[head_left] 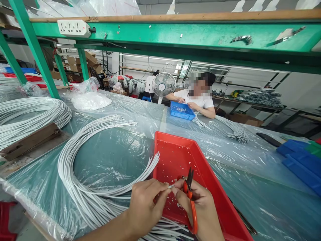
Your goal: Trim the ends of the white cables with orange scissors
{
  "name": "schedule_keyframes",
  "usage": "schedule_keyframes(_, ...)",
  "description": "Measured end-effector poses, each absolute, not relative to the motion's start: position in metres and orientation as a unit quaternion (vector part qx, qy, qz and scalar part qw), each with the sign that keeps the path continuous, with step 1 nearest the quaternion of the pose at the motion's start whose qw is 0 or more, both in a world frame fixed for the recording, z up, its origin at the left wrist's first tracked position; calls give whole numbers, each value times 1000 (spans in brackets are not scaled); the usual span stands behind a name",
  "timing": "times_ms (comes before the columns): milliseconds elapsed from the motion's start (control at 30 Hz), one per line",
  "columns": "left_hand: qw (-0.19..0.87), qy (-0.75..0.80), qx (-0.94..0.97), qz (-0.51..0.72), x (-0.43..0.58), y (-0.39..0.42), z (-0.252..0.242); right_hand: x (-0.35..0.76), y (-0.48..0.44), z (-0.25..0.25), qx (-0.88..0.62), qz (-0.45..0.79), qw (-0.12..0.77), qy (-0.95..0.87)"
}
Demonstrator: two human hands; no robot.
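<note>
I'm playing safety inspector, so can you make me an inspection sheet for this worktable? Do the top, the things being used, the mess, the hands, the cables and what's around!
Surface: green tabletop under wrinkled clear plastic.
Things in use: orange-handled scissors; small pale piece, probably a cable end; red tray.
Clutter: white scraps in the red tray; slim metal tool beside it; plastic bag farther back.
Hands: left hand pinches the pale piece; right hand holds the scissors, fingertips at that piece.
Cables: white cable bundle curving left of the red tray; another coil at far left.
Surroundings: co-worker at a blue tray; fan; power strip on a green beam.
</note>
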State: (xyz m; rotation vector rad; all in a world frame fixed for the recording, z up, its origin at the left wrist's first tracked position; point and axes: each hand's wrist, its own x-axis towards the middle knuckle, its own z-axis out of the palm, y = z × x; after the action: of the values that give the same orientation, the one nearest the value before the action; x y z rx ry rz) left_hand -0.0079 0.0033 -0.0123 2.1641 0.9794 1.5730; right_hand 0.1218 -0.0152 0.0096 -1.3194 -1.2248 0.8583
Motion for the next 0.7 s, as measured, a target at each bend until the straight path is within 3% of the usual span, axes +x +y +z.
schedule_keyframes(167,273,347,738,510,-9,2,-8,129,-10,6,-542,343,514,-570)
schedule_keyframes(467,388,342,749,414,-16,5,4,143,1,5,-587,217,449,-638)
schedule_keyframes(700,380,391,694,470,-12,4,-1,170,10,8,-679,10,302,-669)
